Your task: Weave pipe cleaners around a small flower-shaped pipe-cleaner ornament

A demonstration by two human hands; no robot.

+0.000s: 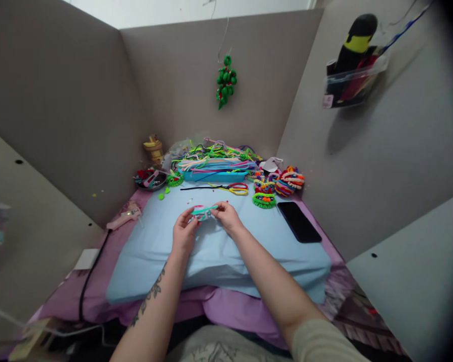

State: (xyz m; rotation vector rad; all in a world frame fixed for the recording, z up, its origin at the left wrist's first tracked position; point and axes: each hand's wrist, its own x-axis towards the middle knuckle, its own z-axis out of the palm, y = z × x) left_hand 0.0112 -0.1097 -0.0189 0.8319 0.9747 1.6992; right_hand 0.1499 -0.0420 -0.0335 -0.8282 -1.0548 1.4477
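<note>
No legible text, label or number anywhere.

I count one pipe-cleaner piece (pixel 204 211), one phone (pixel 299 221), one pair of scissors (pixel 237 188), one blue tray (pixel 215 176), one glue gun (pixel 124 218).

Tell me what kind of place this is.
Probably a partitioned craft booth: grey panels surround a light blue cushion, a blue tray holds pipe cleaners, and the left hand and right hand hold a pipe-cleaner piece.
</note>
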